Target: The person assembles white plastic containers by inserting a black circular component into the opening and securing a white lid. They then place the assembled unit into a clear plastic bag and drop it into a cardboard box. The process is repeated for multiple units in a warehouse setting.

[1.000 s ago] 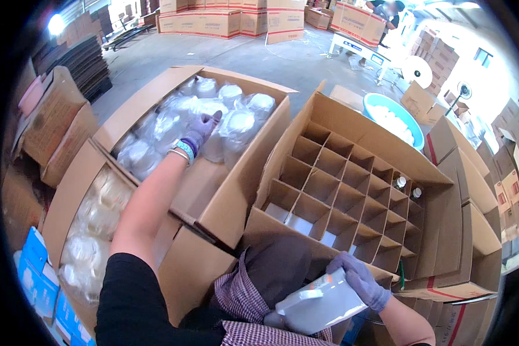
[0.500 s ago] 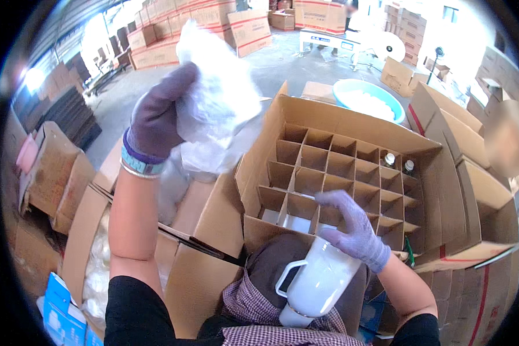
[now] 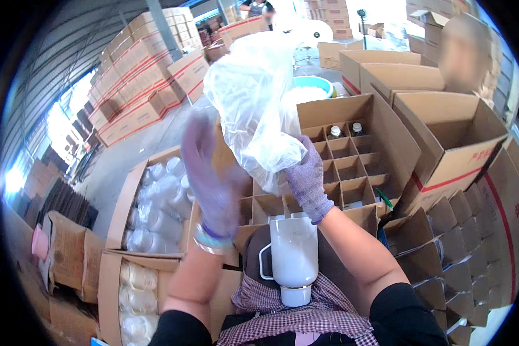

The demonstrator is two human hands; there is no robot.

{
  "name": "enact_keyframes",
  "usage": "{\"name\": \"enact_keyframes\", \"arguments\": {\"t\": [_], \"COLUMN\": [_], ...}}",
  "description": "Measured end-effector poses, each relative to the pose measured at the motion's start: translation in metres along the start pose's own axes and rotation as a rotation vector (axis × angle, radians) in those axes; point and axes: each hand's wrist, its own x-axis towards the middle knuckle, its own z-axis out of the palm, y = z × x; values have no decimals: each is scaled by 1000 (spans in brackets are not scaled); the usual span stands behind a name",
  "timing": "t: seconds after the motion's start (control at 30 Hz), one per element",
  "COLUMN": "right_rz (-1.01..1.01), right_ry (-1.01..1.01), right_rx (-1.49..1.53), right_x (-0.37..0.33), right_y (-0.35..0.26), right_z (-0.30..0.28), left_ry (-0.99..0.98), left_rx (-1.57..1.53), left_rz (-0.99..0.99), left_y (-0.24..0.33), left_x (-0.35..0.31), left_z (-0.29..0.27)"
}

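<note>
Your right hand (image 3: 307,180) grips the near end of a clear plastic bag (image 3: 256,109), thumb and fingers pinching the film; some fingertips are hidden in its folds. The bag stands up from that grip, puffed out and leaning away from you, in front of the divided carton (image 3: 389,138) and covering its far left corner.

Your left hand (image 3: 214,190) is raised just beside the bag, over the near left side of that carton, and holds nothing. Its fingers point upward with the thumb apart (blur makes it impossible to tell whether the fingers are spread or pressed together).

The white mug (image 3: 295,248) lies across your lap, its wide end toward the carton's near edge, its narrower end against your checked apron (image 3: 323,320), and its handle (image 3: 265,260) toward your left.

Two white-capped bottles (image 3: 335,133) stand in compartments by the divided carton's far edge, toward its right corner. To your left, bagged cups (image 3: 164,210) fill the left side of an open carton (image 3: 125,205); wrapped pieces (image 3: 138,300) line the left edge of the nearer one.
</note>
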Motion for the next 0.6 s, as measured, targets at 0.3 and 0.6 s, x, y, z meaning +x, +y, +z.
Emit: {"name": "enact_keyframes", "arguments": {"t": [0.3,0.6], "right_rz": [343,-129], "right_ry": [-505,-360], "right_rx": [375,-750], "right_x": [-13,-33], "right_y": [20,110], "right_z": [-32,-97], "left_ry": [-499,-248], "left_rx": [-312,328], "left_rz": [-675,-320], "left_y": [-74,-186], "left_x": [-52,-118], "left_z": [-3,-43]}}
